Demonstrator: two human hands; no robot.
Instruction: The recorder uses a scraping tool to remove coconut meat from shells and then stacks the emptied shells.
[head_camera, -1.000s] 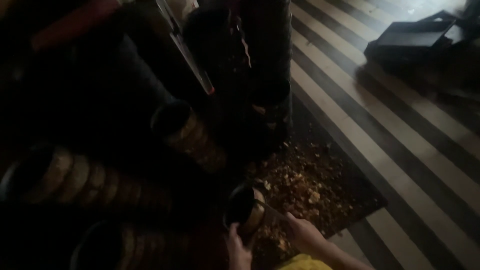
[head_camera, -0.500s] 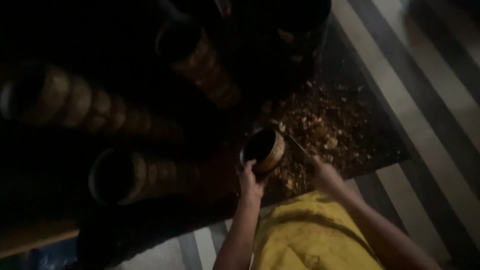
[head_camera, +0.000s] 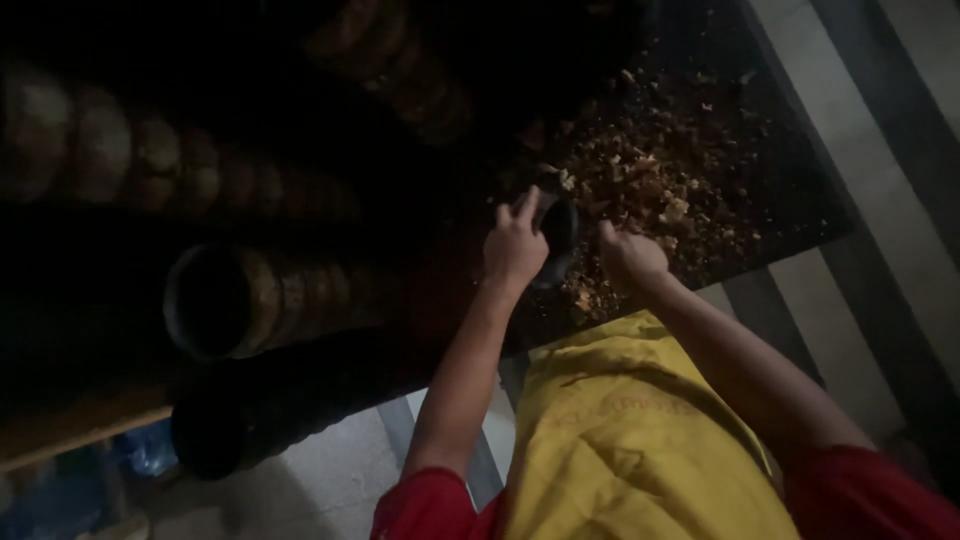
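No label, sign or screen shows in this dim scene, and the only thing that might be packaging is a crumpled, bluish, plastic-looking wrapper (head_camera: 150, 450) at the lower left, just beneath the pale wooden board edge (head_camera: 85, 438), too dark to identify.

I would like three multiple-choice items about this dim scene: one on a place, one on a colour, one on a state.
1. Where do the crumbly chips lie?
A. on the dark mat
B. on the striped floor
C. in a blue bucket

2. What colour is the cloth on the person's front?
A. green
B. yellow
C. white

3. What does the left hand do?
A. hangs free
B. holds the small dark cup
C. grips a broom

Key: A, chips spread on the mat; B, plainly yellow; B, fingers on the cup.
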